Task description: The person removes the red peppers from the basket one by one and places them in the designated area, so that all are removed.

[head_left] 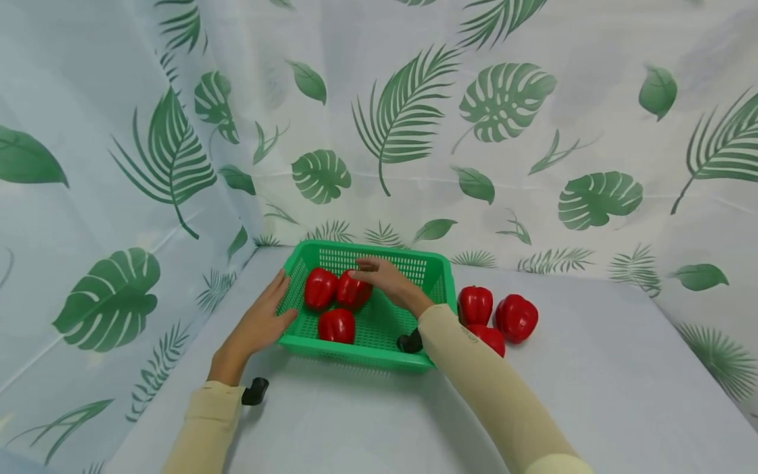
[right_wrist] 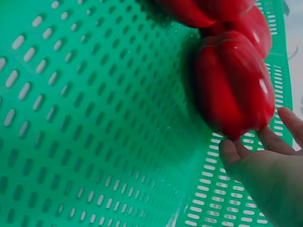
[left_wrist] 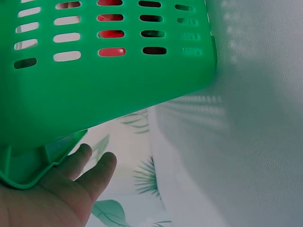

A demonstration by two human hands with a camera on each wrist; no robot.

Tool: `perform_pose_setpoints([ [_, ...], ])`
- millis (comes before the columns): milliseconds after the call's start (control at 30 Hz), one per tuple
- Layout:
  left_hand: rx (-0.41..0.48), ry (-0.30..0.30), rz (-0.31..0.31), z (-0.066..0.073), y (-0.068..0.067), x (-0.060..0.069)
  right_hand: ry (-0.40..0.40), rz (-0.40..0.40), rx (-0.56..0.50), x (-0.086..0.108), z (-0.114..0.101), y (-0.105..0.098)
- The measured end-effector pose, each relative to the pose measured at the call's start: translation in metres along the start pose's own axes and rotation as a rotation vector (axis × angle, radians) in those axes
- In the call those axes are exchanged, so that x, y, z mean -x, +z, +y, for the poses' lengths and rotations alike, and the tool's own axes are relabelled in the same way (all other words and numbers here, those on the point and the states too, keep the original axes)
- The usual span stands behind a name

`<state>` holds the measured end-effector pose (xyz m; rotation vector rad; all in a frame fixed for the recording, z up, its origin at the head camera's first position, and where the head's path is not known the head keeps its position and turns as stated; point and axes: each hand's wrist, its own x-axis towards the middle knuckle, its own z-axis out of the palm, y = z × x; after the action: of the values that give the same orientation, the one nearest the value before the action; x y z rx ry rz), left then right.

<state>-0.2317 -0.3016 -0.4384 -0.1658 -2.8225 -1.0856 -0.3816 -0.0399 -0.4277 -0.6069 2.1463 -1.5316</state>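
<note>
A green plastic basket (head_left: pixel 367 357) with slotted walls holds three red bell peppers: one at the left (head_left: pixel 320 288), one at the front (head_left: pixel 336 326) and one beneath my right hand (head_left: pixel 353 291). My right hand (head_left: pixel 387 282) reaches over the basket. In the right wrist view its fingertips (right_wrist: pixel 229 150) are at the end of a glossy pepper (right_wrist: pixel 236 87), not wrapped around it. At the basket's left side, my left hand (head_left: pixel 260 326) lies along the rim with fingers extended. The left wrist view shows fingers (left_wrist: pixel 100 172) beside the green rim (left_wrist: pixel 28 182).
To the right of the basket, three more red bell peppers sit close together on the white table: one at the back (head_left: pixel 476 305), one at the right (head_left: pixel 517 318) and one partly behind my sleeve (head_left: pixel 490 339). Leaf-patterned cloth (head_left: pixel 414 197) hangs behind and at the left.
</note>
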Motion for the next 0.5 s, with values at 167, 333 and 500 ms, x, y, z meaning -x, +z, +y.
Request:
perform_pose_setpoints([
  [167,-0.007,-0.006,-0.015,0.0013,-0.0008,-0.0016,0.017,0.017,0.058,-0.0003,0.0030,0.0006],
  [333,-0.013,-0.004,-0.016,0.0008,-0.0014,-0.0025,0.020,0.021,0.115,-0.0024,0.0053,0.0014],
  [500,-0.019,-0.005,-0.012,0.0005,-0.0008,-0.0006,0.015,0.002,0.131,-0.0014,0.0071,0.0047],
])
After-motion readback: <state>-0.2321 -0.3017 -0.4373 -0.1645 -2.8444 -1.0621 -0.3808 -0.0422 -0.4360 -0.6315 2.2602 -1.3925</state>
